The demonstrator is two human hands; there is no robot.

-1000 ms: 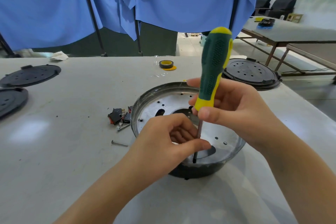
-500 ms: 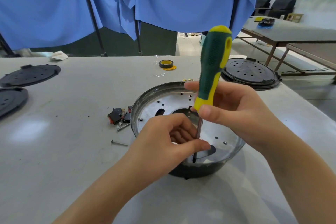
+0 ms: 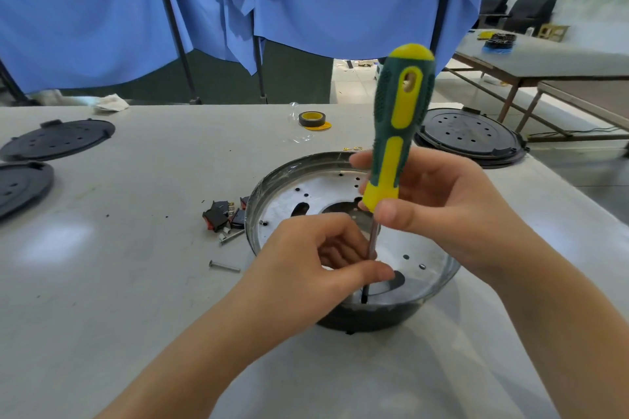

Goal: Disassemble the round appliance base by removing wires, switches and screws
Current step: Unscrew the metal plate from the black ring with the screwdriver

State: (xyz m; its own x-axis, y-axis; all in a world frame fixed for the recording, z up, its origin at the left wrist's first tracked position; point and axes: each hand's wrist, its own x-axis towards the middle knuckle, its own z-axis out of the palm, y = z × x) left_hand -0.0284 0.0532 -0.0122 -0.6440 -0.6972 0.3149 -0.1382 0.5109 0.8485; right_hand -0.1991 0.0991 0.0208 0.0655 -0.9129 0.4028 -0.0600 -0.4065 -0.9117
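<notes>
Round appliance base (image 3: 289, 177) on the desk (image 3: 119, 282) at centre, right hand (image 3: 439, 211) grasping upright green-yellow screwdriver (image 3: 396, 126) — tip at the base's 6 o'clock, left hand (image 3: 306, 269) pinching its shaft, loose switches (image 3: 223, 216) at 9 o'clock.

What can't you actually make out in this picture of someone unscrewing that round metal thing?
All in the head view:
- Screwdriver tip: sunk in a dark slot near the round base front rim, so any screw there is hidden.
- Shaft middle: covered by the left hand.
- Base centre opening: blocked by the right hand.
- Switches: too small for detail.
- Black discs at left: one cut by the edge.
</notes>
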